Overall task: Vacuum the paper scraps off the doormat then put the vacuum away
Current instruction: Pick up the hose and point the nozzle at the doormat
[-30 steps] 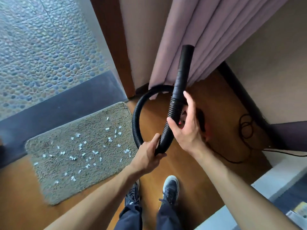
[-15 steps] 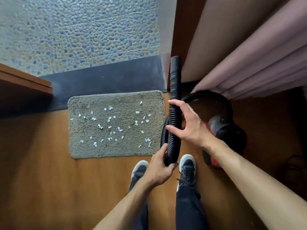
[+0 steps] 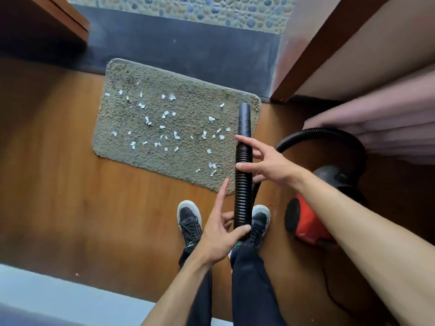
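Note:
A grey-green doormat [image 3: 164, 168] lies on the wooden floor, strewn with several white paper scraps [image 3: 164, 114]. I hold the black ribbed vacuum hose [image 3: 242, 196] upright over the mat's right edge, its smooth nozzle [image 3: 244, 118] pointing away from me. My right hand [image 3: 268, 163] wraps loosely around the hose below the nozzle, index finger stretched out. My left hand [image 3: 219, 231] pinches the hose's lower part with the thumb, its other fingers spread. The red and black vacuum body [image 3: 306, 222] sits on the floor to the right, with the hose looping back to it.
My two dark shoes [image 3: 190, 222] stand just below the mat. A pink curtain [image 3: 376, 128] and a wooden door frame [image 3: 317, 43] are at the right. A dark threshold [image 3: 188, 43] runs behind the mat. A pale ledge [image 3: 47, 290] lies at the lower left.
The view has swung left and down, so the mat now sits ahead of me. The nozzle has come over the mat's right edge. Both hands' fingers have loosened on the hose.

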The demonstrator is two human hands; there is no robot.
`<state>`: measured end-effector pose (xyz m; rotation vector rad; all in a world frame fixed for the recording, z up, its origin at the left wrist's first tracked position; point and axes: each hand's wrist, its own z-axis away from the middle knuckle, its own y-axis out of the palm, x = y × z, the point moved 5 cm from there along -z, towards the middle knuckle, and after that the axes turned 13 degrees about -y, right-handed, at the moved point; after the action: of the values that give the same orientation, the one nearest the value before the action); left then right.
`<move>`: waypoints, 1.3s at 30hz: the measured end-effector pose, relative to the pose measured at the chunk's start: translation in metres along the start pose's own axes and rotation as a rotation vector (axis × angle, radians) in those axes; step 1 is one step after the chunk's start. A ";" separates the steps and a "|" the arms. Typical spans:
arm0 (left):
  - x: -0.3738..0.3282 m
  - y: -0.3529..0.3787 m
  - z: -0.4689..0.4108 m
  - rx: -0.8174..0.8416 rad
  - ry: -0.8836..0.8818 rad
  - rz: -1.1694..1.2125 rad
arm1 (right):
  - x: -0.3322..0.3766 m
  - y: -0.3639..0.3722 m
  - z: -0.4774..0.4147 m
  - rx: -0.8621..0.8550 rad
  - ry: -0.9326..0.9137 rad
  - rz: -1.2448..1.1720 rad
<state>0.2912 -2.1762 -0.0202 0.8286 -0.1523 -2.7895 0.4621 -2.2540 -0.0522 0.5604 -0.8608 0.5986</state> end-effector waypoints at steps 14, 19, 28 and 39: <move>0.042 -0.036 -0.028 0.042 -0.058 0.090 | -0.097 0.042 -0.049 0.005 0.283 -0.067; 0.061 -0.047 -0.040 0.060 -0.118 0.167 | -0.118 0.055 -0.060 0.009 0.319 -0.063; 0.074 -0.050 -0.063 0.092 -0.232 0.189 | -0.146 0.053 -0.066 -0.109 0.295 -0.069; 0.068 -0.015 -0.078 0.101 -0.312 0.071 | -0.260 -0.008 0.126 -1.034 0.648 -0.208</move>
<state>0.2761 -2.1810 -0.1237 0.3928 -0.3688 -2.8432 0.2685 -2.4088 -0.2005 -0.4726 -0.3848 0.0657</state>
